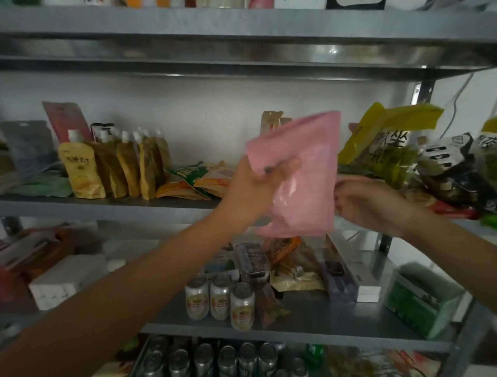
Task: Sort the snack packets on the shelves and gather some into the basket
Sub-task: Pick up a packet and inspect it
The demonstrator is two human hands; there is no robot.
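pink packet point(304, 175) held up before the middle shelf point(134, 207) | my left hand point(255, 191) pinched its left edge, right hand point(368, 204) gripped the right edge | risk: slick film could have slipped; knuckles could have toppled the leaning yellow packet point(376, 140)

Smeared by motion: pink packet point(298, 175), print unreadable. Hidden behind it: fingers of the left hand point(255, 188), only the thumb showing on the front; fingertips of the right hand point(368, 204) lost at its right edge. Cut by the top edge: goods point(258, 3) on the top shelf, only their bases showing. Cut by the bottom edge: rows of cans point(228, 360). Blurred past reading: yellow packet point(387, 129), green box point(419, 298), white boxes point(67, 282) at lower left. Too small to read: labels on the three cans point(220, 296).
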